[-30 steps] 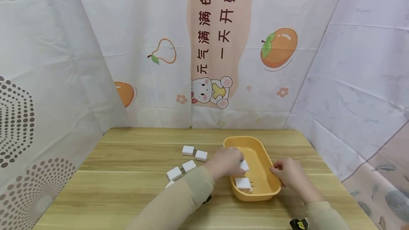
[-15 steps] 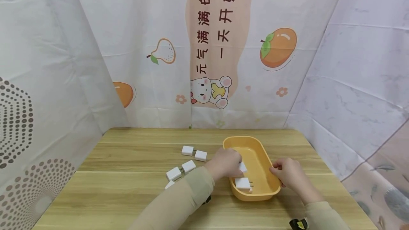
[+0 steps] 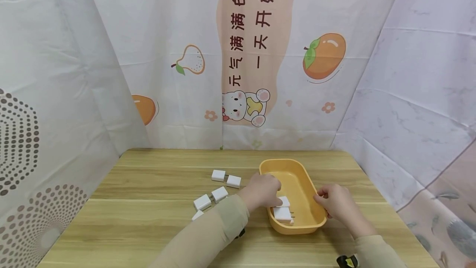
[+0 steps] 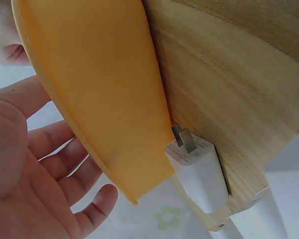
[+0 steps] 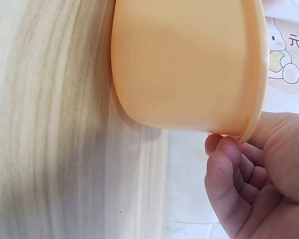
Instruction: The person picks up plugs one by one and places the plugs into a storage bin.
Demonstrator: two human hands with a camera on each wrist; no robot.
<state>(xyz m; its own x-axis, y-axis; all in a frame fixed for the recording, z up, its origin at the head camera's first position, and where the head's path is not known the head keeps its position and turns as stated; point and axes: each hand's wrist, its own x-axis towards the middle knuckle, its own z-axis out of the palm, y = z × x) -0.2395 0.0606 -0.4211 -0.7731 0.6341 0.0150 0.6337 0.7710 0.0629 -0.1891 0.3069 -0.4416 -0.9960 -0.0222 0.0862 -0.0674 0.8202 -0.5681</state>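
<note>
My right hand pinches the yellow box at three o'clock; at nine my left hand, fingers parted, grasps nothing — beside white adapters inside, toward seven. Probably placing step; next calls for loose adapters, farther at nine.

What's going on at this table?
A person's right hand grips the right side of a yellow tray by its rim. Their left hand is over the opposite rim, right by the white plug adapters inside; I can't tell whether it's holding one. Several more adapters lie on the wooden table, left of the tray.
</note>
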